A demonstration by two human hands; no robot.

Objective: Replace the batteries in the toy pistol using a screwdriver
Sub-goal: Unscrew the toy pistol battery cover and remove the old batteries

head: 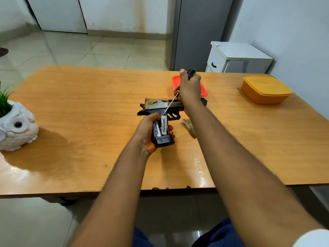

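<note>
With the toy pistol (161, 111) lying on the table (80, 113), its grip clasped by the left hand (147, 131), the exposed batteries (161, 128) should be levered gently by the screwdriver (178, 91) gripped in the right hand (189, 90).

A wooden counter (89, 107) fills the middle of the view. At its left edge stands a white owl-shaped pot (17, 127) with green grass-like blades (4, 102) rising from it. Toward the counter's far right corner sits a closed orange lidded box (265, 90). A red lid (203, 90) lies flat near the counter's far edge, left of that box. Beyond the counter's far right corner a small white cabinet (236, 59) stands on the pale tiled floor (89, 50).
</note>
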